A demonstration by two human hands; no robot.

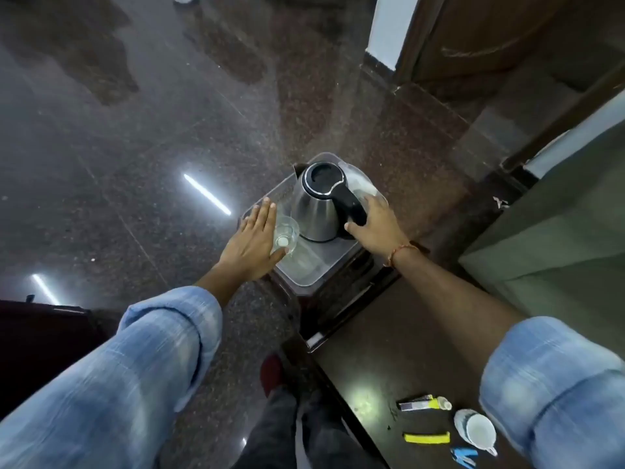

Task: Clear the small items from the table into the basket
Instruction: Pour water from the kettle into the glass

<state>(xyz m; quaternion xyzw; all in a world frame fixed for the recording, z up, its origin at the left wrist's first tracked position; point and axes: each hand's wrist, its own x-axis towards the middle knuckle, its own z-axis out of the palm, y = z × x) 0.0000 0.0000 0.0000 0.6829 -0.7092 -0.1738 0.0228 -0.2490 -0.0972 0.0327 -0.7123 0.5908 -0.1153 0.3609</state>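
Note:
A clear plastic basket (306,278) sits on a small dark stool beyond the table's far end. Inside it stand a steel kettle (313,211) with a black lid and handle, and a clear drinking glass (286,235). My right hand (377,223) is wrapped around the kettle's black handle. My left hand (252,240) lies flat with fingers straight against the left side of the glass, thumb at its base. On the dark table (378,363) lie a small tube (416,402), a yellow strip (426,438), a white cup (478,433) and a blue item (464,456).
The polished granite floor (135,137) spreads to the left and ahead. A grey-green cabinet (554,231) stands to the right of the stool, with a wooden door (480,38) behind it. My leg and a red shoe (272,370) are beside the table's left edge.

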